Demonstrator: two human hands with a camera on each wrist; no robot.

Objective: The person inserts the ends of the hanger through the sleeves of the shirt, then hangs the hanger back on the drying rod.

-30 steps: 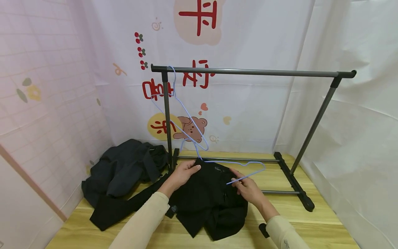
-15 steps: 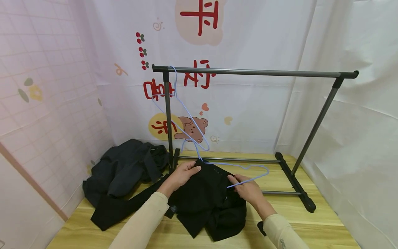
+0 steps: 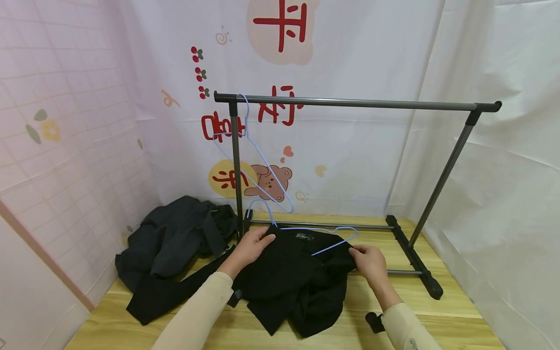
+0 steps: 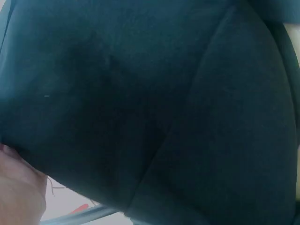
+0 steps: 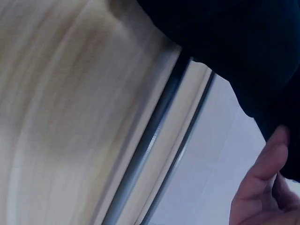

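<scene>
A black long-sleeved top [image 3: 280, 272] is partly raised off the table, its lower part bunched and one sleeve stretched to the left. My left hand [image 3: 253, 247] pinches its upper edge beside the neck of a blue wire hanger [image 3: 334, 245]. The hanger's left arm is hidden inside the cloth; its right arm lies outside, over the front. At the right, my right hand [image 3: 369, 262] pinches the top's edge between thumb and fingers, just past the hanger's end. Dark cloth [image 4: 140, 93] fills most of the left wrist view.
A grey metal clothes rack [image 3: 350, 102] stands behind, its feet on the wooden table [image 3: 455, 321]. Another blue hanger [image 3: 267, 163] hangs at its left end. A dark grey garment [image 3: 175, 238] lies heaped at left. Some small black thing [image 3: 374, 322] lies by the right sleeve.
My right hand has moved right from the hanger's arm to the top's edge, spreading the cloth. The hanger has shifted slightly left, and my left hand keeps its pinch.
</scene>
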